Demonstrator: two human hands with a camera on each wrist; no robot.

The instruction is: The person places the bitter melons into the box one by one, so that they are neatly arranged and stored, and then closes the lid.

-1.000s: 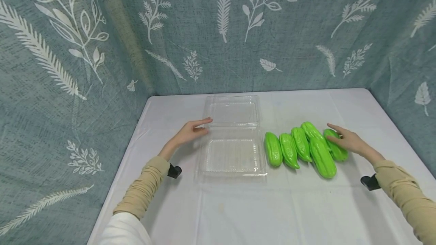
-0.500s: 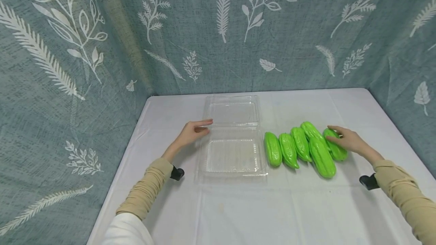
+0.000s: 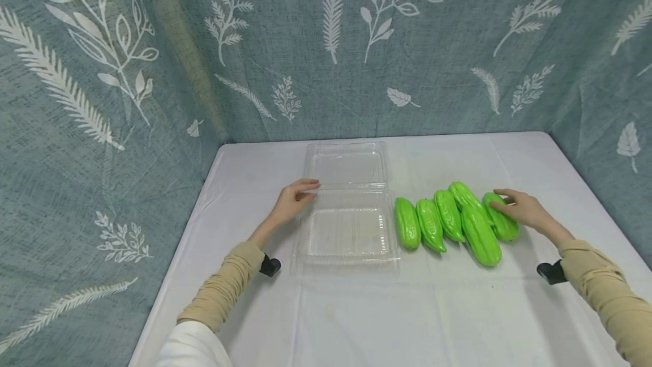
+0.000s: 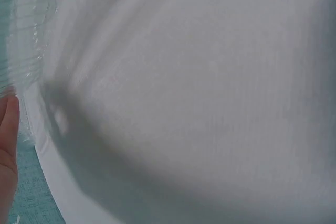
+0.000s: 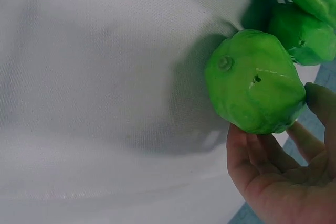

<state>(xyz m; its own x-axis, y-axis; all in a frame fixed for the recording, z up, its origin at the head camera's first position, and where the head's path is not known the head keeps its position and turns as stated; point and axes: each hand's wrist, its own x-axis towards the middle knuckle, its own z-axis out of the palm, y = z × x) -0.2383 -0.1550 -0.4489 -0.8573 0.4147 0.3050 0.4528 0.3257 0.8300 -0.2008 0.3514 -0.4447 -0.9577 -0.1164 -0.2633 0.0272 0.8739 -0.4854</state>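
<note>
White tablecloth point(image 4: 199, 87): fills nearly all of my left wrist view, blurred, with a soft grey shadow running across its lower left.

Clear plastic container point(image 4: 29, 35): a ribbed, see-through edge at the upper left, lying on the cloth.

My left hand point(image 4: 7, 145): only a sliver of one finger shows at the left border, just below the container's edge; contact cannot be told.

Teal backdrop point(image 4: 31, 203): small patch, bottom left corner.

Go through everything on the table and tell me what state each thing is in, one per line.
Clear plastic clamshell box: open, empty, lid laid flat behind it.
Five green bitter gourds: lying in a row on the white tablecloth, outside the box.
Rightmost gourd: gripped by the right hand.
Left hand: fingers touching the box's left edge.
</note>
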